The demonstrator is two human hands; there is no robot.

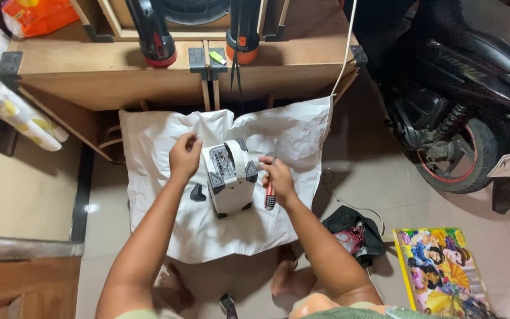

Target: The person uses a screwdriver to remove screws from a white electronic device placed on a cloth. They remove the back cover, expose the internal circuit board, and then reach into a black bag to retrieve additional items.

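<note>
Both hands work at the centre of the frame over a white sheet; the right hand (278, 177) is closed around a screwdriver (271, 192) with a red and dark handle, its thin shaft pointing up toward the top of the frame; the left hand (184, 156) is loosely curled just left of the box, fingertips pinched together, and whether anything small sits between them I cannot tell.

By size, then: a dark scooter (455, 100) fills the upper right, its rear wheel on the tiled floor (379, 171); a low wooden cabinet (149, 77) runs across the top, with two large torches standing on it, one black with a red base (154, 32), one with an orange base (242, 35), and a small green lighter (217, 57) between them; the white sheet (166, 224) is spread on the floor below the cabinet; a colourful picture book (438, 269) lies at the lower right; a black cloth bundle (355, 233) sits just left of it; the small grey box (230, 177), with black corner guards and a control panel on top, stands on the sheet between the two hands; one loose black corner piece (198, 193) lies on the sheet just left of the box, below the left hand.
</note>
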